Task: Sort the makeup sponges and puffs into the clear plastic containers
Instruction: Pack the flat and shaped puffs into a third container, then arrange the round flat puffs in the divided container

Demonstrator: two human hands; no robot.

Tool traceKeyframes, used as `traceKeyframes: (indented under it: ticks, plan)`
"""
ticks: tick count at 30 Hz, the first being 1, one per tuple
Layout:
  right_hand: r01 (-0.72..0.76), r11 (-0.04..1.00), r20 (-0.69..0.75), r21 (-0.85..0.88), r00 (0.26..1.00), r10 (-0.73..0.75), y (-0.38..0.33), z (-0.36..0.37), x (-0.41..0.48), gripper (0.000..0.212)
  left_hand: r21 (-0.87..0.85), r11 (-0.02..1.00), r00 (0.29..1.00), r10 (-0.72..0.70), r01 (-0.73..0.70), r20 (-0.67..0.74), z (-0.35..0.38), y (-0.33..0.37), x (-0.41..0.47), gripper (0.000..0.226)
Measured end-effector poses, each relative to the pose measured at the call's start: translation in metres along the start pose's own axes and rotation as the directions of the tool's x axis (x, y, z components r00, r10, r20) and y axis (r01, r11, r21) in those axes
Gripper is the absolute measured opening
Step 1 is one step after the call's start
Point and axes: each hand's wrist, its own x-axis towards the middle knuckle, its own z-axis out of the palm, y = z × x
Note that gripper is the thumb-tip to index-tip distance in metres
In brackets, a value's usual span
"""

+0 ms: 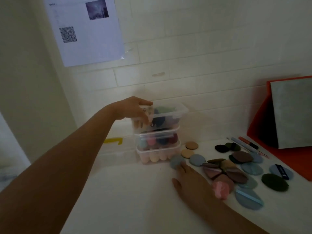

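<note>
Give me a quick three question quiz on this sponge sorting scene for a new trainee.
1. True or false: the clear containers stand in a stack of three.
2. Which does the right hand touch with its fingertips? A: a tan puff. B: the blue-grey puff nearest the containers. C: a dark green puff.
3. Fill in: the left hand grips the ___ container of the stack.

Key: 1 true; 2 B; 3 top, so the top container.
</note>
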Motion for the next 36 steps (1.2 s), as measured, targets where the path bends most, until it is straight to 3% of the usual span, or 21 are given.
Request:
traceKeyframes:
  ticks: [2, 8, 11, 14, 18, 20, 23, 30, 36]
  plan:
    - [-0.005, 1.0, 0.013, -0.002, 1.0, 0.005, 0.0, 0.001, 0.002, 0.063, 0.023, 0.999, 0.999, 0.049, -0.05, 0.018, 0.001, -0.005, 0.008, 0.06]
    - [0.023, 1.0, 0.005, -0.003, 1.0, -0.023, 0.004, 0.004, 0.003, 0.06, 0.042, 0.994, 0.978, 0.111, -0.105, -0.176, 0.012, -0.024, 0.019, 0.04]
    - [0.026, 1.0, 0.004, -0.009, 1.0, -0.026, 0.004, 0.002, 0.002, 0.058, 0.1, 0.992, 0.927, 0.106, -0.075, -0.359, 0.019, -0.041, 0.014, 0.045]
    - [0.011, 1.0, -0.002, 0.008, 1.0, -0.011, 0.005, 0.002, 0.002, 0.057, 0.018, 1.0, 0.877, 0.027, -0.021, -0.479, 0.036, -0.072, 0.005, 0.052]
    - [-0.01, 1.0, -0.077, 0.011, 0.997, 0.011, 0.001, 0.006, 0.002, 0.055, -0.035, 0.994, 0.899, -0.11, 0.105, -0.424, 0.065, -0.12, 0.0, 0.043]
    - [0.004, 1.0, -0.107, 0.026, 0.994, -0.001, 0.0, 0.006, 0.002, 0.063, 0.069, 0.968, 0.92, -0.207, 0.243, -0.332, 0.077, -0.139, -0.002, 0.048]
    - [0.015, 0.999, -0.015, 0.037, 1.0, -0.015, 0.003, 0.005, 0.0, 0.056, 0.298, 0.884, 0.925, -0.298, 0.361, -0.235, 0.088, -0.16, -0.008, 0.066]
    - [0.037, 0.999, -0.007, 0.01, 0.999, -0.037, 0.005, 0.005, 0.001, 0.057, 0.545, 0.741, 0.913, -0.242, 0.392, -0.328, 0.087, -0.172, -0.022, 0.075]
    - [0.038, 0.999, -0.028, 0.016, 0.999, -0.038, 0.009, 0.007, 0.003, 0.056, 0.536, 0.762, 0.925, -0.226, 0.363, -0.306, 0.082, -0.165, -0.037, 0.073]
